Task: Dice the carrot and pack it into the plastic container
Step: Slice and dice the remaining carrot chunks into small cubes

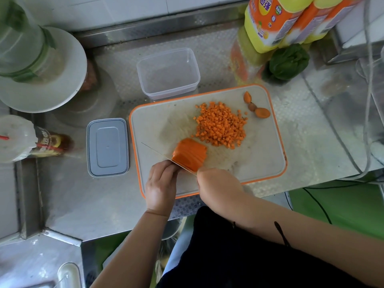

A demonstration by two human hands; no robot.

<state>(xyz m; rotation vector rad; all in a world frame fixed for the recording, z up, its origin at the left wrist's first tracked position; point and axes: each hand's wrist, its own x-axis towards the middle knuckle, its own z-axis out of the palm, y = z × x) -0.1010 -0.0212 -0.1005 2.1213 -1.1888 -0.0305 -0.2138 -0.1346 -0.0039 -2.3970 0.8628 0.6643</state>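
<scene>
Surface: steel worktop (87, 204), cutting board (268, 163) centre frame.
Carrot block (190, 153): sliced, just above both hands.
Left hand (161, 183): fingers curled, steadying it.
Right hand (216, 186): grasping knife (158, 152), blade running upper left.
Plastic container (168, 72): above board.

Bare table (83, 200) lies open left of the cutting board (270, 163), below the grey lid (107, 147). The plastic container (168, 73) stands just beyond the board's far edge, open-topped, with bare steel on either side. Yellow bottles (270, 23) and a leafy green (287, 61) crowd the far right; a white plate (68, 84) blocks the far left.
</scene>
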